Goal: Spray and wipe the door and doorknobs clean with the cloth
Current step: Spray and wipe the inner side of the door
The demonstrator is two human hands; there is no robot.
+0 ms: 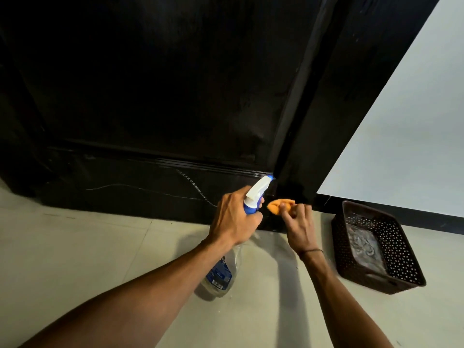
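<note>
Head view looked down at the foot of a black door (155,84), where its bottom rail met the pale tiled floor (75,247). The left hand (236,219) gripped the neck of a clear spray bottle (221,272), fingers curled round it below the white and blue trigger head (257,194), whose nozzle pointed at the door's lower right corner, close to the dark door frame (334,121). The bottle's body hung down under the wrist, above the floor. The right hand (298,224) pinched a bunched orange cloth (280,205) between thumb and fingers, holding it just beside the nozzle and near the base of the frame; whether the cloth touched the wood could not be told. A thin band circled the right wrist. To the right of the frame rose a white wall (406,121) with a dark skirting along its foot. A brown perforated basket (401,252) sat on the floor against that skirting, near the right forearm, with something shiny lying inside. Open floor stretched to the left of both arms along the door's bottom edge.
</note>
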